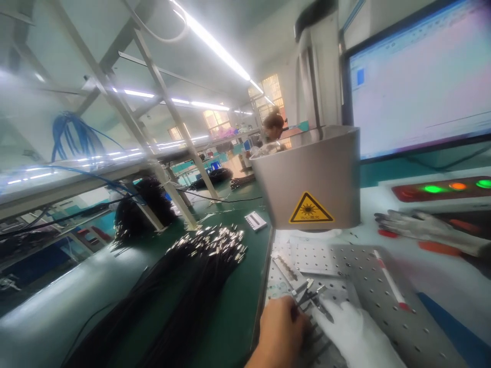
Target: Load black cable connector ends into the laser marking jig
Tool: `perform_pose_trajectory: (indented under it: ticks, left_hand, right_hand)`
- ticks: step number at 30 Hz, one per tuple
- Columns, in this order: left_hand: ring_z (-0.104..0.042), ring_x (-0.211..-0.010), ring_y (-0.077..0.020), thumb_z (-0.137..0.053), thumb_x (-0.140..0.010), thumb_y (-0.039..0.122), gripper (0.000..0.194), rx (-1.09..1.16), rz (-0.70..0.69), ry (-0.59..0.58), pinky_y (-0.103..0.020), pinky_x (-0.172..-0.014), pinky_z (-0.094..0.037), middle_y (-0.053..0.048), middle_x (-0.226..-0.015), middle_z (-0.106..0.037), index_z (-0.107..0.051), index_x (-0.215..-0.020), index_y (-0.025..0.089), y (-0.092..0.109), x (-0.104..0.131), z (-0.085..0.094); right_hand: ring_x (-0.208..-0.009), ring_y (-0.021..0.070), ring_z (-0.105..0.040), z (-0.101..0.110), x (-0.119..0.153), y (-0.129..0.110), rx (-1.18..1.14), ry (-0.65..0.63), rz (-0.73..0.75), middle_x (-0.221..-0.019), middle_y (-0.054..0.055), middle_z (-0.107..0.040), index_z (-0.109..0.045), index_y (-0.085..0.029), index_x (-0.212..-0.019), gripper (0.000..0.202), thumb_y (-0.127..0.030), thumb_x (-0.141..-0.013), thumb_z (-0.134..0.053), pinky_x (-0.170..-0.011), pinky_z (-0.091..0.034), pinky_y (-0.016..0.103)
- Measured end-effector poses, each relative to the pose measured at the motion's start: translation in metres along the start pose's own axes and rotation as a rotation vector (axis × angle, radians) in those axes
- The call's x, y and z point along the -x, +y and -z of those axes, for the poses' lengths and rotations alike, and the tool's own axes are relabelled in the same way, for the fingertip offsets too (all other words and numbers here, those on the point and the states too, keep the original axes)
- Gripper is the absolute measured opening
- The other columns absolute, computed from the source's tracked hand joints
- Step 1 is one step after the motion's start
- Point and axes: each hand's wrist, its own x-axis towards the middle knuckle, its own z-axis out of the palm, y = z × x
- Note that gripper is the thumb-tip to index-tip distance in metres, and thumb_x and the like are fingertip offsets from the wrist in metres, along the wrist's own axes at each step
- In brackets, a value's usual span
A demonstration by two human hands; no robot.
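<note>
**While a white-gloved right hand [351, 327] reaches in beside it, a bare left hand [282, 327] closes on thin silvery metal pieces [308, 294] over a perforated plate.**

Where the metal pieces lie, low and right of centre in the view, the left hand sits between 7 and 8 o'clock from them, its fingers curled shut on their near end. From 4 o'clock the right hand comes in with its fingertips at the pieces; blur hides whether it grips them, so its hold cannot be told.

Between 10 and 11 o'clock, just beside the pieces, is a pale slotted metal strip [289, 271]. Beneath all this spreads the grey metal plate dotted with round holes [364, 286]. A white pen with red ends [391, 281] lies on it at 3 o'clock.

Farther out at 12 o'clock stands a grey metal housing [307, 176] bearing a yellow triangular warning sign [310, 208]. Toward 2 o'clock are greyish-white work gloves [414, 225] and, beyond them, a red panel with green and orange lights [445, 190]; a large lit monitor [422, 82] fills 1 o'clock.

Around 10 o'clock, black cables with shiny metal ends [217, 245] lie bundled on a green tabletop [245, 286]. Farther back, between 11 and 12 o'clock, is another person [274, 128].
</note>
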Motion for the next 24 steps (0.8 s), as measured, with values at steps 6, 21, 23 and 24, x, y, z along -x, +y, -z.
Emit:
perform_pose_trajectory:
  ticks: [6, 21, 23, 24]
  left_hand:
    - [-0.041, -0.062, -0.0141, -0.063, -0.061, 0.022, 0.023, 0.126, 0.041, -0.044, -0.029, -0.059, -0.028, 0.005, -0.055, -0.042, -0.042, -0.053, 0.022, -0.003, -0.004, 0.001]
    - [-0.046, -0.064, -0.0133, -0.061, -0.061, 0.022, 0.007, 0.290, -0.084, 0.043, -0.026, -0.059, -0.033, 0.004, -0.060, -0.048, -0.055, -0.062, 0.018, -0.011, -0.010, 0.006]
    - [-0.045, -0.060, -0.0122, -0.058, -0.067, 0.025, 0.008, 0.387, -0.164, 0.083, -0.025, -0.059, -0.034, 0.004, -0.059, -0.048, -0.056, -0.069, 0.018, -0.014, -0.014, 0.009]
    - [-0.044, -0.057, -0.0115, -0.057, -0.070, 0.028, 0.011, 0.425, -0.185, 0.078, -0.025, -0.057, -0.034, 0.005, -0.057, -0.047, -0.056, -0.071, 0.018, -0.013, -0.015, 0.011]
  right_hand:
    - [-0.064, 0.0189, -0.063, 0.007, 0.000, -0.006, -0.022, 0.025, -0.012, -0.076, 0.004, -0.066, -0.072, -0.033, -0.103, 0.032, -0.028, -0.094, -0.042, -0.056, -0.046, 0.025]
    - [-0.073, 0.0189, -0.066, -0.010, -0.005, -0.008, -0.061, 0.014, -0.083, -0.088, 0.004, -0.069, -0.071, -0.034, -0.111, 0.034, -0.025, -0.095, -0.042, -0.063, -0.051, 0.027]
    - [-0.076, 0.0206, -0.067, -0.013, -0.007, -0.010, -0.080, 0.027, -0.118, -0.089, 0.006, -0.070, -0.071, -0.033, -0.113, 0.033, -0.028, -0.095, -0.043, -0.064, -0.052, 0.028]
    - [-0.076, 0.0211, -0.068, -0.014, -0.007, -0.010, -0.088, 0.033, -0.119, -0.090, 0.006, -0.070, -0.071, -0.033, -0.113, 0.033, -0.029, -0.096, -0.043, -0.064, -0.052, 0.028]
